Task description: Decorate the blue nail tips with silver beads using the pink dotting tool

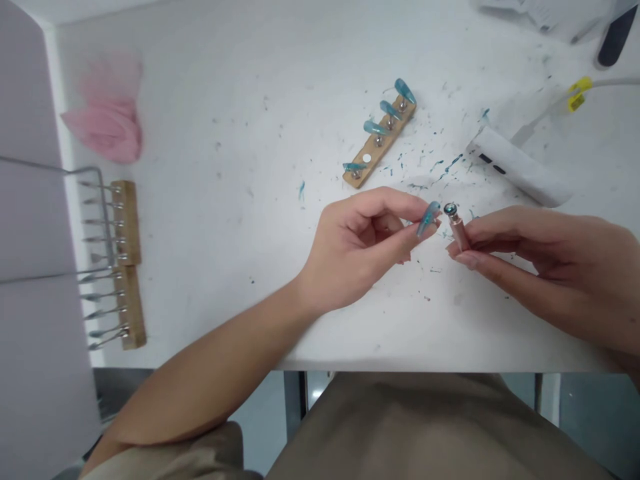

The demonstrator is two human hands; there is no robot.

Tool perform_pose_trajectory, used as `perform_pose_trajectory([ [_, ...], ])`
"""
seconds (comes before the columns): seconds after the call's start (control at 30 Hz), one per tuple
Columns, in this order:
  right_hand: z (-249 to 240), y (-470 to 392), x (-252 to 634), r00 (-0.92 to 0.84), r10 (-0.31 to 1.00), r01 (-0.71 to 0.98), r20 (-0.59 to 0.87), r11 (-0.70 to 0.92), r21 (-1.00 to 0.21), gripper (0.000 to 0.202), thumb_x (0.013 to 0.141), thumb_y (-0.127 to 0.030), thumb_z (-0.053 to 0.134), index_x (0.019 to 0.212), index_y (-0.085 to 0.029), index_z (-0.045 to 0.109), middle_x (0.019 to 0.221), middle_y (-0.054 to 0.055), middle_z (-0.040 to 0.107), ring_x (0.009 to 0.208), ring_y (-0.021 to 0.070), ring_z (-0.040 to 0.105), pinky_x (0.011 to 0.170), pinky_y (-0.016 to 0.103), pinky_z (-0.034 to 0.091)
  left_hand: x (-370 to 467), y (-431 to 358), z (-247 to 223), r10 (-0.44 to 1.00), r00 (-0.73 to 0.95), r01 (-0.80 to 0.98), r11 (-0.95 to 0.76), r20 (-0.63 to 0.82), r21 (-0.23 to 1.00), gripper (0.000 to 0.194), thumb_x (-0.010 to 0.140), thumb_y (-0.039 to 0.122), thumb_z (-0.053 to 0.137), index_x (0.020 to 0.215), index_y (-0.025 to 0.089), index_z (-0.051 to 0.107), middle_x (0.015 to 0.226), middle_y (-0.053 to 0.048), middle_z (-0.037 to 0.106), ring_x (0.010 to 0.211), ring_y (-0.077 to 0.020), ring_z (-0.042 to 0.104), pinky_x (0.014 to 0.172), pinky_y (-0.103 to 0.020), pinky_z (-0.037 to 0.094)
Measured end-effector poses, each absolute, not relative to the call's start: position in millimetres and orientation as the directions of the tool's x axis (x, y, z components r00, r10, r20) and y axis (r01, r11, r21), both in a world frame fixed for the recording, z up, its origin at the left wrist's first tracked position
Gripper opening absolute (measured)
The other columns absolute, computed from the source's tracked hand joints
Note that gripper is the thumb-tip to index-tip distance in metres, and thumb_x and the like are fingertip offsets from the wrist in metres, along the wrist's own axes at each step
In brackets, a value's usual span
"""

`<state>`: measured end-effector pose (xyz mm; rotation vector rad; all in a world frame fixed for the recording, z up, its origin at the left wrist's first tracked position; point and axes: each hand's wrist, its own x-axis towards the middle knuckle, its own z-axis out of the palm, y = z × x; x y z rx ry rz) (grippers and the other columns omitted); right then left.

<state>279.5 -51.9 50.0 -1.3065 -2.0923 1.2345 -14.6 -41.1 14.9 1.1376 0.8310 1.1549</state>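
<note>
Between the thumb and forefinger of my left hand (363, 250) is a blue, glossy press-on nail (429, 219). My right hand (545, 263) pinches a slim rose-gold tool (459, 230) with a round, shiny head. That head is close to the nail's right side, with a small gap between them. Beyond my left hand lies a wooden nail stand (387, 143), which carries several similar blue nails on metal pegs. A bare white disc (367, 158) shows on the stand between two of the nails.
A white lamp-like device (520, 167) with a cable lies at right. Blue smears mark the white table (200, 220). Two wooden holders (129, 267) with several nails stand by the left wall, below a pink cloth (110, 130). Plastic packaging (550, 17) lies at top right.
</note>
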Motion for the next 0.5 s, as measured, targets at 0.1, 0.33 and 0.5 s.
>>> perform_pose_trajectory([
  [0.1, 51.0, -51.0, 279.2, -0.501, 0.845, 0.54, -0.188, 0.135, -0.831, 0.066, 0.136, -0.079, 0.074, 0.135, -0.019, 0.101, 0.131, 0.004, 0.087, 0.11, 0.0035, 0.085, 0.074, 0.001, 0.058, -15.1, -41.0, 14.3, 0.968, 0.241, -0.258, -0.005, 0.069, 0.966, 0.024, 0.093, 0.021, 0.12, 0.104, 0.031, 0.101, 0.093, 0.004, 0.094, 0.063, -0.0084, 0.074, 0.056, -0.022, 0.064],
  [0.33, 47.5, -51.4, 271.9, -0.591, 0.788, 0.519, -0.172, 0.208, -0.829, 0.057, 0.14, -0.066, 0.07, 0.138, -0.017, 0.1, 0.13, 0.005, 0.087, 0.105, 0.0034, 0.084, 0.078, 0.003, 0.063, -16.7, -42.2, 14.7, 0.976, 0.215, -0.163, 0.018, 0.018, 0.986, 0.026, 0.096, 0.041, 0.119, 0.102, 0.026, 0.1, 0.096, -0.002, 0.097, 0.063, -0.0098, 0.073, 0.055, -0.022, 0.064],
  [0.5, 48.4, -52.8, 269.8, -0.616, 0.767, 0.476, -0.18, 0.18, -0.861, 0.05, 0.14, -0.058, 0.069, 0.14, -0.022, 0.103, 0.126, 0.002, 0.087, 0.099, 0.0006, 0.079, 0.073, 0.001, 0.058, -14.9, -41.0, 14.5, 0.976, 0.218, -0.198, 0.014, 0.03, 0.98, 0.027, 0.093, 0.04, 0.121, 0.101, 0.026, 0.099, 0.096, -0.002, 0.096, 0.063, -0.0091, 0.074, 0.055, -0.02, 0.063],
])
